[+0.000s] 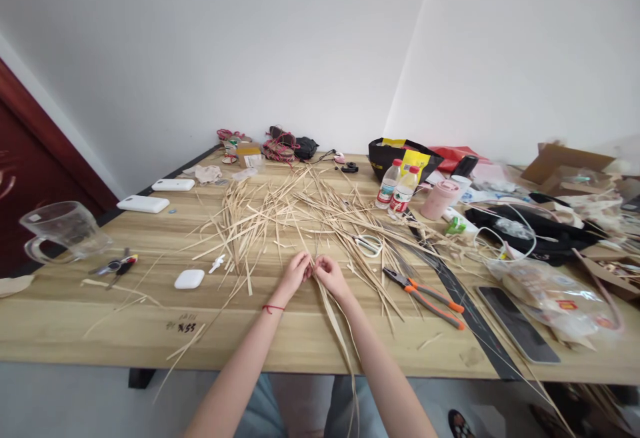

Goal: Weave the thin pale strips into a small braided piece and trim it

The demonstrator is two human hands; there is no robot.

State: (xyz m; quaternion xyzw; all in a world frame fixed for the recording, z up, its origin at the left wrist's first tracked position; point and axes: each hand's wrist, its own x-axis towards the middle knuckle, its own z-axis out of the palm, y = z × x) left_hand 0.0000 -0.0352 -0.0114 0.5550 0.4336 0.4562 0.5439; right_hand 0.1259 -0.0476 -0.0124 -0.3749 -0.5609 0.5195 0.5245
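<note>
a few long pale strips run from the fingertips down between the forearms and over the front edge of the desk. the left hand and right hand are narrow, fingertips pinched on the strips' upper ends and nearly meeting; how the strips cross there is too small to tell. the step in hand seems to be close finger work, lining up or joining those ends. the next move probably calls for one pinch to stay firm while the other guides a strip, without letting the loose tails twist. just beyond lies a loose heap of strips; to the right, near the hands, are white-handled scissors, then orange-handled pliers.
</note>
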